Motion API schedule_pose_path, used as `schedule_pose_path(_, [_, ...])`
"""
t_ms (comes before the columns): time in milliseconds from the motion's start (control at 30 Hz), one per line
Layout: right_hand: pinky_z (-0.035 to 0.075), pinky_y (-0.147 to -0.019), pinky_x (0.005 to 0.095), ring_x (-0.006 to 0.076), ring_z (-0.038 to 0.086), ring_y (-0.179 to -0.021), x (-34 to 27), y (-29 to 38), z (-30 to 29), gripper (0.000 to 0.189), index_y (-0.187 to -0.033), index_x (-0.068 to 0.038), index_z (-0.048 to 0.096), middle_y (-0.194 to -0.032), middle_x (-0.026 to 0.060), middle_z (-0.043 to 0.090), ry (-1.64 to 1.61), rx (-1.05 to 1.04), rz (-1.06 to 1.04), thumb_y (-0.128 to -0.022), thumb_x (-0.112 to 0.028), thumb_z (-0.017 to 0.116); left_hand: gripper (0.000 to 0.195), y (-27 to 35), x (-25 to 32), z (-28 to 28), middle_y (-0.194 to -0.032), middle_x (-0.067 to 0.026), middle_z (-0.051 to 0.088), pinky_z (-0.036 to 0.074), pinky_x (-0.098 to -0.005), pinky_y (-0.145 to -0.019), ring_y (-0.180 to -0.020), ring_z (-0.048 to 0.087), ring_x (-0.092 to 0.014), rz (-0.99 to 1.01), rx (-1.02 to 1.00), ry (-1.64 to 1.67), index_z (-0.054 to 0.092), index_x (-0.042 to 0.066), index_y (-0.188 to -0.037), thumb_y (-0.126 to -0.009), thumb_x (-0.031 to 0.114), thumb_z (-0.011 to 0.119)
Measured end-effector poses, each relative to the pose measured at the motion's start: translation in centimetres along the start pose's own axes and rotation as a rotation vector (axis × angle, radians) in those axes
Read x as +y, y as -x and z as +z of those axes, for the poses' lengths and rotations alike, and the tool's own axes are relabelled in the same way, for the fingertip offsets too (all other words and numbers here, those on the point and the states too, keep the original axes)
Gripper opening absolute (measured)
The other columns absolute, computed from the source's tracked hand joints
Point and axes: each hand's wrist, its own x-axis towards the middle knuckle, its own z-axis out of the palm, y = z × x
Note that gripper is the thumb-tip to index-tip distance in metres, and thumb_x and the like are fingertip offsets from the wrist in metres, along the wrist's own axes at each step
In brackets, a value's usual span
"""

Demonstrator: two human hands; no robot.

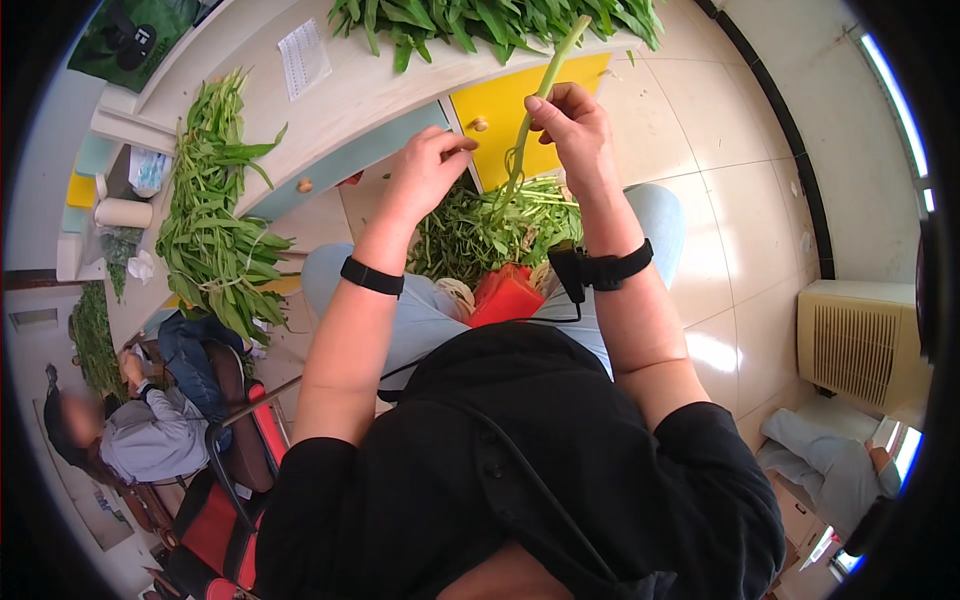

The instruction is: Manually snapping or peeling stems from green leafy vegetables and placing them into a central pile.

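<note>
My right hand [574,131] pinches a pale green leafy-vegetable stem [556,64] between thumb and fingers. The stem's thick end points up over the desk edge, and its thin, curly lower end hangs above the greens pile. To its left, my left hand [435,169] is raised with fingers bent and a gap between thumb and forefinger; nothing shows in it. Below both hands, a heap of loose leafy greens [487,232] lies between my knees. A red bag or cloth [510,292] is at the near side of that heap.
Leafy greens [480,22] cover the far end of the pale desk [262,127]. A tied bundle [225,225] and a printed sheet [304,58] lie farther left. Below the desktop is a yellow cabinet door [525,105]. One seated person [150,435] is at left, another [832,450] at right.
</note>
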Motion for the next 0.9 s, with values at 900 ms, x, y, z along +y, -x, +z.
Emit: schedule_pose_path(900, [0.046,-0.058,0.0262,0.0097,0.055,-0.060,1.0,1.7,2.8,0.017,-0.086,0.001,0.064,-0.067,0.0055,0.063,0.194,-0.058,-0.104,-0.080,-0.014,0.072,0.006,0.2,5.0,0.5,-0.077,-0.0011,0.057,0.038,-0.0389,-0.068,-0.079,0.056,-0.022,0.312,0.204,-0.269,0.059,0.009,-0.070,-0.068,0.011,0.064])
